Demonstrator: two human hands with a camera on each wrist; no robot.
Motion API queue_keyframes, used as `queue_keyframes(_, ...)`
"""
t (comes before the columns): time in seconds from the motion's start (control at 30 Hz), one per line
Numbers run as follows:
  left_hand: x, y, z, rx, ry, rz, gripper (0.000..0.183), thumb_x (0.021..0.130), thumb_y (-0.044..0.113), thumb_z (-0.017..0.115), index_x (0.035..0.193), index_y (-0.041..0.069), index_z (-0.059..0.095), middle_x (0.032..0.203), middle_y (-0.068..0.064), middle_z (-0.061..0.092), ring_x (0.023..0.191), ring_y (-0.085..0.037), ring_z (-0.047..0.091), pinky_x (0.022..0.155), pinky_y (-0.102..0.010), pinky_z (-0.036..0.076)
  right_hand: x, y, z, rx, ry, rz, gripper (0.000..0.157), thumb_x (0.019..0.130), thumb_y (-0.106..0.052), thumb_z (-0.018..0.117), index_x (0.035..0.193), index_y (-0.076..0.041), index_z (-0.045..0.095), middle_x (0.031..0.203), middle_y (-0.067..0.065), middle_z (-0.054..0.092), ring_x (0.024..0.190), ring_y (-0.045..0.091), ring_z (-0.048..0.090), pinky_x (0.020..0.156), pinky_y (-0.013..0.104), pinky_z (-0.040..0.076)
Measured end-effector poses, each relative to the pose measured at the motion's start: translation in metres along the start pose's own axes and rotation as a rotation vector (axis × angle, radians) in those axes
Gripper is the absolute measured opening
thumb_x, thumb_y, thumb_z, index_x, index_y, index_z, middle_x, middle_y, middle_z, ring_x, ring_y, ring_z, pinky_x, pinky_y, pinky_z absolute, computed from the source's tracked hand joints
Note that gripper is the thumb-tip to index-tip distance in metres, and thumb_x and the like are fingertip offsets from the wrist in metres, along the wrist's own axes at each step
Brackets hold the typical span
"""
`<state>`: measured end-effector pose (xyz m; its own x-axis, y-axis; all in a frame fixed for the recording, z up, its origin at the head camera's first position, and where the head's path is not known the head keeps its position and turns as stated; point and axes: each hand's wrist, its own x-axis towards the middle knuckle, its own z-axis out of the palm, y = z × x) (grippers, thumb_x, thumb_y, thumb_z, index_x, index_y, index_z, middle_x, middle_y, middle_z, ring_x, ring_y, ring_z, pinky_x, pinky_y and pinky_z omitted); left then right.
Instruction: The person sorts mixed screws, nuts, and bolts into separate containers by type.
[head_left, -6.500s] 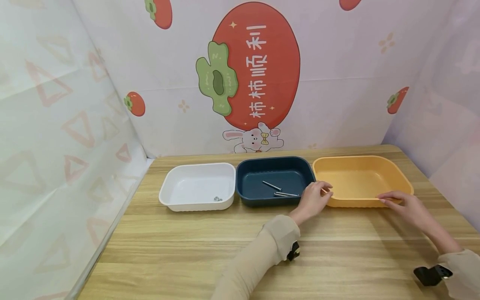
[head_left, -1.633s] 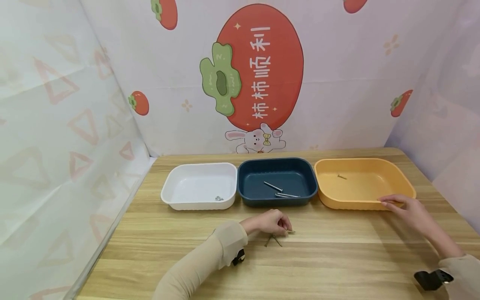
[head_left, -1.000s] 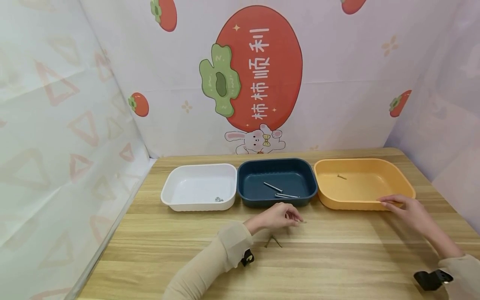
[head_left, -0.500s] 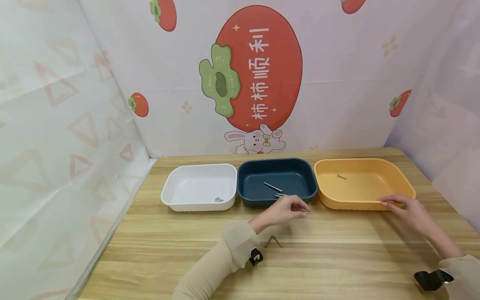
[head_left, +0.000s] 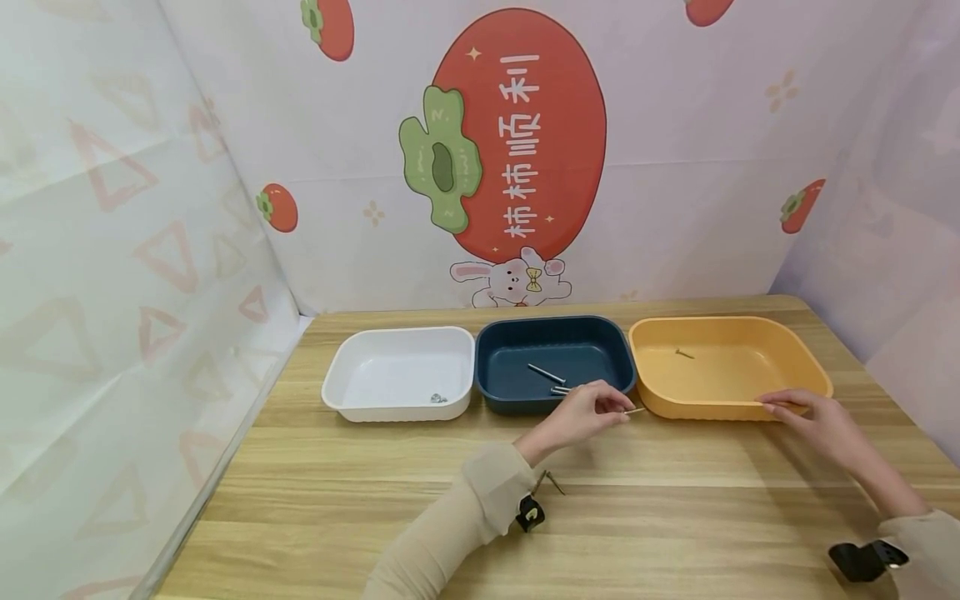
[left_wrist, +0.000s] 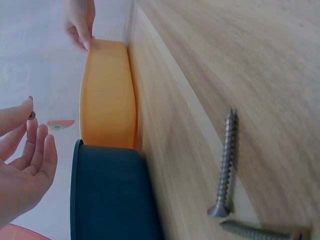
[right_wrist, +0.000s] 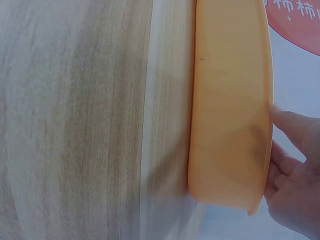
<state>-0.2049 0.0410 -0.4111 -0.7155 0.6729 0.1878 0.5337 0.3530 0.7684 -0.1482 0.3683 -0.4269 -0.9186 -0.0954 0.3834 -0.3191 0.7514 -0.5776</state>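
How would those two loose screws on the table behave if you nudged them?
The screws look metallic, so they're probably stiff and fairly heavy for their size. Their round shanks could roll, though the flared head visible on one would likely make it swing in a curve. The threads may make them less slippery to pinch.

I'm seeing beige sleeves (head_left: 435,550) over my feed, the left one ending in a wide cuff (head_left: 501,487); each wrist is wearing a small black camera (head_left: 861,562).
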Motion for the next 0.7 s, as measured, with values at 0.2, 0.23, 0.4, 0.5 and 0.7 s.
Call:
queue_keyframes(0.2,0.006,0.001,0.006,-0.040,0.052,-0.011,0.014,0.079,0.008,0.065,0.092,0.004,0.066,0.080,0.001,0.054,0.069,0.001,0.045,0.061,-0.010,0.039,-0.001,0.000,0.001,0.008,0.000,0.002,0.010,0.083,-0.006,0.060,0.089,0.001,0.063,0.088,-0.037,0.045,0.082,-0.024,0.036,0.059,0.005,0.034)
queue_keyframes(0.23,0.007,0.001,0.007,-0.041,0.059,-0.012,0.013,0.079,0.008,0.065,0.092,0.004,0.066,0.079,0.001,0.054,0.069,0.001,0.045,0.061,-0.010,0.039,-0.001,0.000,0.001,0.006,0.001,0.005,0.010,0.083,-0.005,0.060,0.089,0.001,0.063,0.088,-0.037,0.045,0.082,-0.024,0.036,0.059,0.005,0.034)
queue_keyframes(0.4,0.011,0.003,0.013,-0.026,0.078,-0.028,0.014,0.080,0.009,0.065,0.093,0.005,0.066,0.078,0.003,0.053,0.068,0.002,0.045,0.060,-0.009,0.039,0.000,0.001,0.001,0.003,-0.004,0.009,0.011,0.083,-0.006,0.060,0.089,0.002,0.063,0.088,-0.037,0.044,0.082,-0.024,0.035,0.059,0.005,0.034)
queue_keyframes(0.5,0.014,0.005,0.015,-0.028,0.090,-0.043,0.014,0.080,0.009,0.065,0.093,0.006,0.066,0.078,0.004,0.052,0.069,0.001,0.045,0.061,-0.009,0.039,0.000,0.001,0.001,0.001,-0.007,0.010,0.011,0.083,-0.006,0.060,0.089,0.001,0.064,0.089,-0.037,0.044,0.082,-0.024,0.035,0.058,0.006,0.034)
queue_keyframes(0.7,0.019,0.007,0.019,-0.036,0.126,-0.062,0.013,0.080,0.009,0.065,0.092,0.005,0.066,0.077,0.005,0.051,0.067,0.001,0.044,0.060,-0.009,0.039,0.000,0.000,0.001,0.000,-0.001,0.011,0.010,0.083,-0.006,0.060,0.090,0.001,0.064,0.089,-0.038,0.044,0.082,-0.024,0.036,0.058,0.007,0.034)
